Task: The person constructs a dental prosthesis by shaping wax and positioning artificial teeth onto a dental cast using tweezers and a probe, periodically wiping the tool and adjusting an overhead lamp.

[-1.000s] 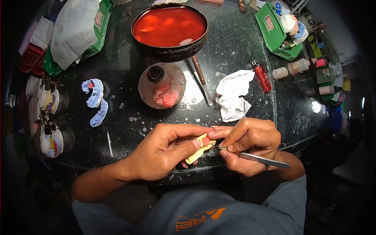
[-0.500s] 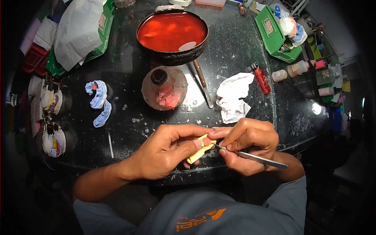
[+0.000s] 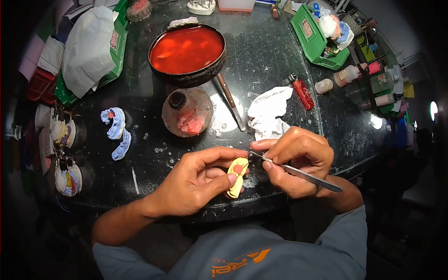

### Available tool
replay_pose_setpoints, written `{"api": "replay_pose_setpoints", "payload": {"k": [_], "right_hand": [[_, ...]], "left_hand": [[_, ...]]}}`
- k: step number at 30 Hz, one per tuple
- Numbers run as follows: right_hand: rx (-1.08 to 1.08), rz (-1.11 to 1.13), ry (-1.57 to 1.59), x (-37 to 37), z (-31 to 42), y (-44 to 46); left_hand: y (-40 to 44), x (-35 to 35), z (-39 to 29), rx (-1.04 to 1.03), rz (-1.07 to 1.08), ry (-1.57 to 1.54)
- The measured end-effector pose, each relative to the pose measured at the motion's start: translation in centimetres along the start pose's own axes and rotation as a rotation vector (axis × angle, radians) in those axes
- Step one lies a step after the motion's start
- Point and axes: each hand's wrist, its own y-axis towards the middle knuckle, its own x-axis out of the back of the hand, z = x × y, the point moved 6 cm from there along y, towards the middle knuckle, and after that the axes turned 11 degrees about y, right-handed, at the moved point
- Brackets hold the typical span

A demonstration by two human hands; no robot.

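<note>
Patch of pink [image 3: 238, 169] already sits on the yellow cast [image 3: 236, 189] my left fingers [image 3: 231, 178] pinch; right fingers [image 3: 267, 165] pinch the tool [image 3: 305, 176], tip clear.

1 head-worn cam, wide-angle POV, facing fwd & down, bench [image 3: 273, 51] close below, dark rounded view edges

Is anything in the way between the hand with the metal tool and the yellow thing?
No, nothing visible blocks the gap between the right hand and the yellow piece. The left hand holds the piece, its index fingertip close to the metal tool.
</note>
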Motion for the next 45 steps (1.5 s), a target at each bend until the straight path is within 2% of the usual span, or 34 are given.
{"api": "replay_pose_setpoints", "payload": {"k": [9, 45], "right_hand": [[0.021, 0.108, -0.094, -1.9, 0.2, -0.6], [-0.002, 0.139, -0.112, -1.7, -0.1, -0.8]], "left_hand": [[0.1, 0.3, 0.2, -0.035, -0.034, 0.027], [0.2, 0.0, 0.2, -0.062, -0.075, -0.018]]}}
